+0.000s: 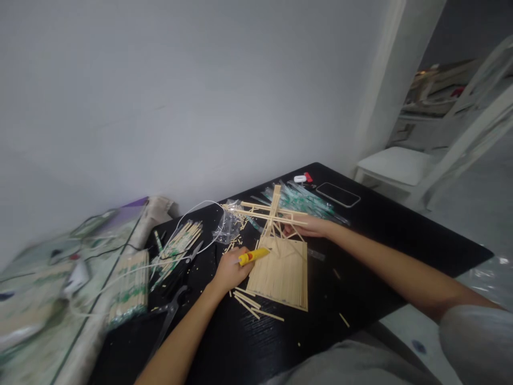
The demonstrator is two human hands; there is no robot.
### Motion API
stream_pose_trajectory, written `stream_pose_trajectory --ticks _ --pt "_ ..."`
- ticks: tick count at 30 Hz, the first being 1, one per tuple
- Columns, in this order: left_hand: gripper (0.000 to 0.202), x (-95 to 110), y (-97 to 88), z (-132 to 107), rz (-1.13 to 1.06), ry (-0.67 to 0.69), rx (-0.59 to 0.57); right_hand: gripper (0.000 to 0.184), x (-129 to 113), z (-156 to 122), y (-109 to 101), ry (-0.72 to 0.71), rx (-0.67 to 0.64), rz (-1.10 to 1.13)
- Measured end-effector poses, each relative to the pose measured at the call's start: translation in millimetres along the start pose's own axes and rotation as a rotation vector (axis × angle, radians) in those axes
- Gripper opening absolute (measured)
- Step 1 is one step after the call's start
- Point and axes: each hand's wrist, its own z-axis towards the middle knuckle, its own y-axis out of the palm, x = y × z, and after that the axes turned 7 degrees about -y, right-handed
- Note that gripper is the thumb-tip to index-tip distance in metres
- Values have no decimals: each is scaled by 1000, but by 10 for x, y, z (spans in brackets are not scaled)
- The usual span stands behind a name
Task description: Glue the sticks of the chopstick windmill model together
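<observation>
Gripped yellow tube (253, 256) in left hand (233, 269) over stick panel (282, 275) | saw right hand (309, 226) at stick frame (271, 217), could not tell grip | judged as gluing, next calling for steadiness

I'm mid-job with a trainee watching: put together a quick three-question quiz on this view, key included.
1. Which of the person's hands holds the slim yellow tube?
2. Where does the dark rectangular phone lie? A) on the white chair; B) on the black table; C) on the floor.
3. Fill in: the clear plastic wrappers just beyond the right hand show ____ markings.

Key
1. The left hand.
2. B.
3. Green.
</observation>
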Motion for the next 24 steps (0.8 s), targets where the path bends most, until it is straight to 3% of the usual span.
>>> stream_pose_trajectory --ticks 24 --pt "21 0 -10 2 -26 -2 21 31 -9 5 -12 16 3 38"
